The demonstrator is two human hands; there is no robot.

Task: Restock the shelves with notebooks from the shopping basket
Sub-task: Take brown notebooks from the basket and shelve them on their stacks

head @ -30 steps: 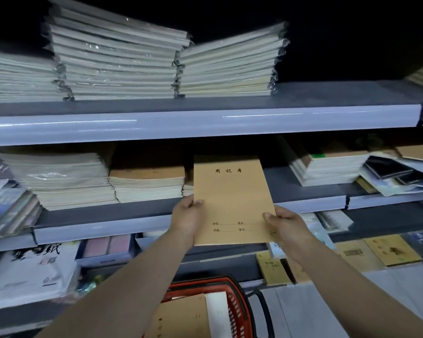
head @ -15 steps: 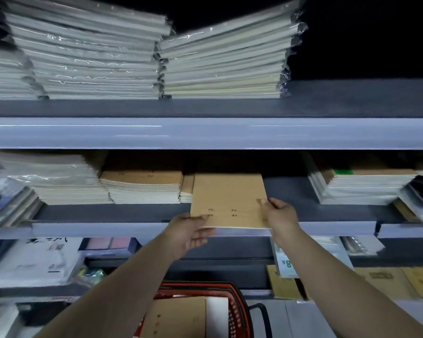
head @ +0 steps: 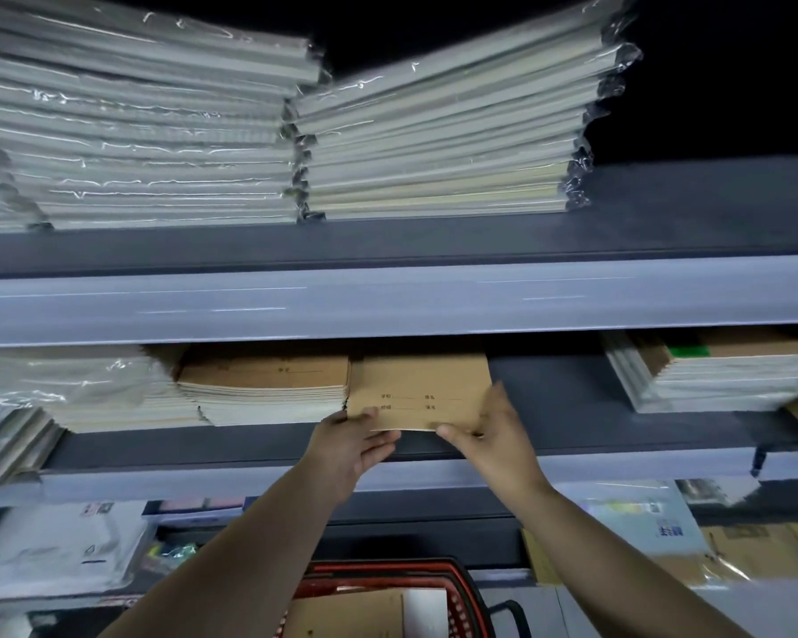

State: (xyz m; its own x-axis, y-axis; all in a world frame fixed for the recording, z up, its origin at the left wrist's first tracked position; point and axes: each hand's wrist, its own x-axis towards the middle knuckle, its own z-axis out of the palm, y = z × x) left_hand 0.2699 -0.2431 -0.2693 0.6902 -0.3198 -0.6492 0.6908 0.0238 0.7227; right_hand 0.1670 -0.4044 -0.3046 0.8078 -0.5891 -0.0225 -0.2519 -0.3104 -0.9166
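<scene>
Brown notebook was flat in the middle shelf, cover up and far end tucked under the upper shelf. Its left edge was right against a stack of brown notebooks. Couldn't tell if it rested fully on the board or was held just off it.

Left hand pinched the near left corner, thumb on the cover, fingers curled below. Right hand gripped the near right corner, thumb along the near edge, fingers up the right side.

Another notebook pile sat well apart to the right on the same shelf, with bare board between. Plastic-wrapped stacks were on the upper shelf. Red shopping basket sat low centre below the arms, with more brown notebooks inside.
</scene>
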